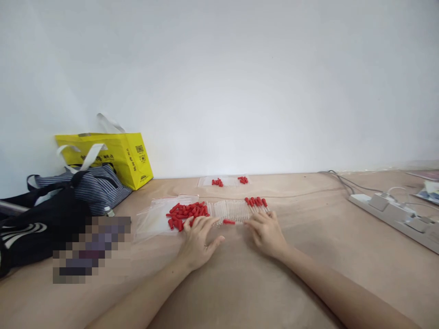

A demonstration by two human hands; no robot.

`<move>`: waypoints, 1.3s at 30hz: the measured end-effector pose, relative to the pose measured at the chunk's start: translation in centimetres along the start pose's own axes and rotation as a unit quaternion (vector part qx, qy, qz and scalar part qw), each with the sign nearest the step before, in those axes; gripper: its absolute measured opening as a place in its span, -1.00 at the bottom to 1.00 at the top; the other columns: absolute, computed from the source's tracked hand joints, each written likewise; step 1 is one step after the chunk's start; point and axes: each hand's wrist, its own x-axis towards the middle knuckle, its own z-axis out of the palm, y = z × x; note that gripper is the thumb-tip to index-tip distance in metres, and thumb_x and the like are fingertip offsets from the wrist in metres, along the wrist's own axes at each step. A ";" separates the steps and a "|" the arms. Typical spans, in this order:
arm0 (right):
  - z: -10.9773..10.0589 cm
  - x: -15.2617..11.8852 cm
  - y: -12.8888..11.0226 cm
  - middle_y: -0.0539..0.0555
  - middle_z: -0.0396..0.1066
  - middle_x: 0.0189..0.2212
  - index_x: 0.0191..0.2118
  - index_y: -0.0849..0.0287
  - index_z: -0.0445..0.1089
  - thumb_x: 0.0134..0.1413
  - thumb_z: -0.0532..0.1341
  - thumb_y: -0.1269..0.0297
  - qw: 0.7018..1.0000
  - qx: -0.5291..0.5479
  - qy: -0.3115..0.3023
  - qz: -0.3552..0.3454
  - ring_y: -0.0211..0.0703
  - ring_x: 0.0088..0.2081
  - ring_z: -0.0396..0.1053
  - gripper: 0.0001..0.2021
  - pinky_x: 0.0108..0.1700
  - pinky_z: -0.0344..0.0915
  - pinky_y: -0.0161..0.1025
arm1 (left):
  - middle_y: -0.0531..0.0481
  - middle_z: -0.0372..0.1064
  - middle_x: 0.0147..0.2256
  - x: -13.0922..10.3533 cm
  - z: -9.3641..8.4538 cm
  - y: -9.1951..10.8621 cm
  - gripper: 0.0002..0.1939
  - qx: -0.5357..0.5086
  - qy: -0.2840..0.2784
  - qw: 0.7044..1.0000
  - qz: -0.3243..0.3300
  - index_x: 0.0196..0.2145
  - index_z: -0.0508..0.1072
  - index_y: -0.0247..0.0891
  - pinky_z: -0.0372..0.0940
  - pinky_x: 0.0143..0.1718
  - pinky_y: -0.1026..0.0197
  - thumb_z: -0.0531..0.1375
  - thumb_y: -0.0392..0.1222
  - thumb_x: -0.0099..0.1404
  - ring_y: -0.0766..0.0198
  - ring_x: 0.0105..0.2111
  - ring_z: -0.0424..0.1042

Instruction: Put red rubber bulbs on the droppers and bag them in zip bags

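Observation:
My left hand is open, its thumb spread away and its fingertips at the near edge of a pile of red rubber bulbs. Those bulbs lie on a clear zip bag. To the right is a row of thin clear tubes lying side by side. Several tubes at the row's right end carry red bulbs, like droppers. Below the row lies one loose red bulb, between my hands. My right hand rests with fingers stretched at the lower ends of the capped tubes; nothing shows in its grip.
Further back, another clear bag holds two small groups of red bulbs. At left stand a yellow bag, a striped bag and a black bag. A white power strip with plugs and cables lies at right. A white wall rises behind.

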 end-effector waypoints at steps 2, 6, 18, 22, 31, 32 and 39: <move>0.3 0.5 1.5 0.06 0.40 -0.40 -0.32 0.12 0.41 0.05 0.02 0.40 0.990 -0.046 0.039 0.127 -0.18 -0.31 0.22 -0.79 -0.28 -0.14 -0.21 | -0.07 0.34 -0.14 0.2 0.2 -0.9 -0.67 0.031 0.034 0.998 -0.049 -0.10 0.28 -0.14 -0.12 -0.03 -0.07 0.09 -0.08 0.15 0.10 -0.10 0.22; 1.0 1.4 3.3 0.07 0.43 -0.33 -0.27 0.14 0.39 0.04 0.01 0.36 0.951 -0.118 0.047 0.280 -0.13 -0.27 0.26 -0.77 -0.26 -0.14 -0.20 | -0.06 0.35 -0.14 0.8 0.4 -2.3 -0.73 0.075 0.060 0.987 -0.129 -0.19 0.33 -0.16 -0.08 -0.06 -0.05 0.11 -0.15 0.11 0.08 -0.09 0.22; 2.1 2.4 3.1 0.09 0.43 -0.43 -0.39 0.14 0.38 0.01 0.02 0.32 0.930 -0.153 -0.032 0.333 -0.08 -0.28 0.27 -0.81 -0.24 -0.14 -0.17 | -0.06 0.32 -0.18 1.3 0.9 -3.5 -0.87 0.159 0.063 0.978 -0.122 -0.38 0.44 -0.13 -0.07 -0.09 -0.05 0.15 -0.14 0.08 0.08 -0.11 0.19; 1.8 2.9 2.5 0.10 0.42 -0.32 -0.39 0.13 0.40 0.02 0.02 0.26 0.941 -0.140 -0.023 0.308 -0.08 -0.25 0.26 -0.79 -0.22 -0.11 -0.15 | -0.07 0.32 -0.19 1.7 1.1 -3.6 -0.89 0.168 0.069 0.977 -0.112 -0.41 0.44 -0.15 -0.06 -0.09 -0.08 0.14 -0.14 0.09 0.07 -0.12 0.19; 2.5 5.4 1.2 0.15 0.42 -0.49 -0.51 0.17 0.43 -0.08 0.07 0.24 0.931 -0.120 -0.098 0.329 0.02 -0.29 0.32 -0.78 -0.22 -0.01 -0.05 | -0.08 0.34 -0.23 1.7 1.2 -3.7 -0.91 0.148 0.094 0.980 -0.090 -0.48 0.42 -0.19 -0.02 -0.13 -0.11 0.12 -0.23 0.11 0.04 -0.15 0.22; 2.5 5.6 1.2 0.16 0.42 -0.48 -0.49 0.16 0.43 -0.09 0.07 0.26 0.930 -0.120 -0.102 0.331 0.02 -0.29 0.32 -0.79 -0.22 0.00 -0.04 | -0.08 0.35 -0.23 1.7 1.1 -3.6 -0.91 0.143 0.100 0.981 -0.090 -0.47 0.41 -0.19 -0.02 -0.12 -0.11 0.11 -0.23 0.12 0.04 -0.15 0.23; 2.6 6.0 1.1 0.18 0.43 -0.42 -0.39 0.16 0.43 -0.09 0.06 0.30 0.924 -0.112 -0.112 0.348 0.02 -0.26 0.34 -0.79 -0.18 0.03 -0.04 | -0.03 0.37 -0.29 0.5 0.1 -0.2 -0.89 0.037 0.046 0.998 0.032 -0.44 0.38 -0.20 -0.03 -0.07 -0.03 0.05 -0.27 0.16 0.15 -0.17 0.25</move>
